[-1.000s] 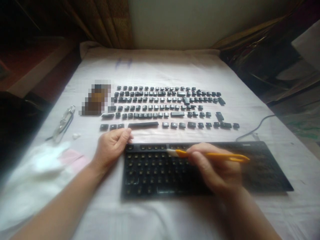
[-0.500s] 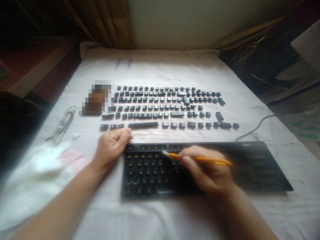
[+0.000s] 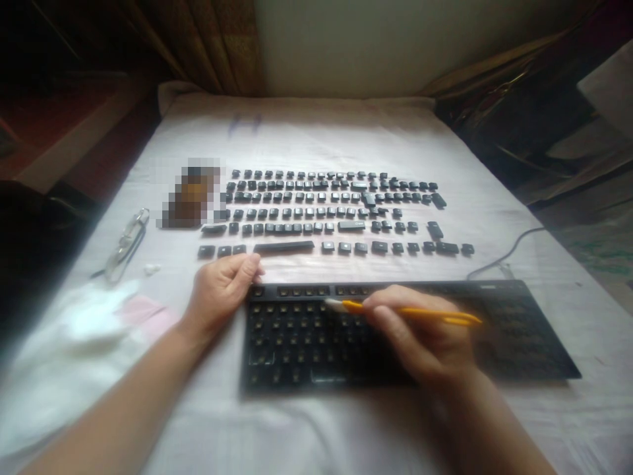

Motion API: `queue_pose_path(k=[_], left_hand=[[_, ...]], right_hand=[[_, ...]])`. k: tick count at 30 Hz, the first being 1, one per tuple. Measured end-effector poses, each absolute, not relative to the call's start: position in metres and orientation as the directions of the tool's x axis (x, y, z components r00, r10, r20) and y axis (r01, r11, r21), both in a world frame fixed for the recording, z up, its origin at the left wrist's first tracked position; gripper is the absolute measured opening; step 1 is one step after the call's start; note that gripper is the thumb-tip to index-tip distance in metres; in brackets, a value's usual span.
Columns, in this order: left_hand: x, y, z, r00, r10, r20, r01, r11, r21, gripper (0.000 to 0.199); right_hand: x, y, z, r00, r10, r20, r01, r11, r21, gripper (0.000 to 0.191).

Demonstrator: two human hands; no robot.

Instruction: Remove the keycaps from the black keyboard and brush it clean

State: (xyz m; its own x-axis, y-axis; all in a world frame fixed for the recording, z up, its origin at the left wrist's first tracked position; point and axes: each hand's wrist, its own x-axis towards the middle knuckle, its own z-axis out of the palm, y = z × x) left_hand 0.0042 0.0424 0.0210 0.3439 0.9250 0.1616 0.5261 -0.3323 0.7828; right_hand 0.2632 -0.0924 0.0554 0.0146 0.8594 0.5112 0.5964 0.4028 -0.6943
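A black keyboard (image 3: 534, 340) with its keycaps off lies flat on a pale cloth-covered surface. At its upper left corner my left hand (image 3: 222, 287) is closed, thumb and fingers gripping the edge. My right hand (image 3: 425, 336) pinches a yellow-handled brush (image 3: 356, 307) above the middle of the keyboard. The brush's pale tip points left and is at the top row of bare key sockets; whether it touches them is hard to see. Beyond the keyboard, loose black keycaps lie in several rows, with the long space bar (image 3: 284, 247) just past my left fingers.
Glasses (image 3: 125, 245) lie at the left, near small white bits (image 3: 152, 269). A crumpled white cloth (image 3: 69, 343) with a pink part is at the lower left. A pixelated brownish object (image 3: 190, 198) stands beside the keycaps. A thin cable (image 3: 509, 245) runs from behind the keyboard to the right.
My right hand and the brush have shifted a little to the right over the keyboard. My left hand, the keyboard and the keycaps stay in place.
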Motion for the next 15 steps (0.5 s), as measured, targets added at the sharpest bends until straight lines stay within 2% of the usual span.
queue_pose_path(k=[7, 15], left_hand=[[0.0053, 0.0419, 0.0233, 0.339, 0.929, 0.151, 0.541, -0.323, 0.776, 0.038], [0.0055, 0.0422, 0.0246, 0.343, 0.926, 0.157, 0.542, -0.331, 0.772, 0.038]], right_hand=[[0.2642, -0.0888, 0.0607, -0.072, 0.881, 0.467, 0.649, 0.397, -0.649, 0.018], [0.2588, -0.0904, 0.059, -0.068, 0.868, 0.492, 0.603, 0.429, -0.673, 0.017]])
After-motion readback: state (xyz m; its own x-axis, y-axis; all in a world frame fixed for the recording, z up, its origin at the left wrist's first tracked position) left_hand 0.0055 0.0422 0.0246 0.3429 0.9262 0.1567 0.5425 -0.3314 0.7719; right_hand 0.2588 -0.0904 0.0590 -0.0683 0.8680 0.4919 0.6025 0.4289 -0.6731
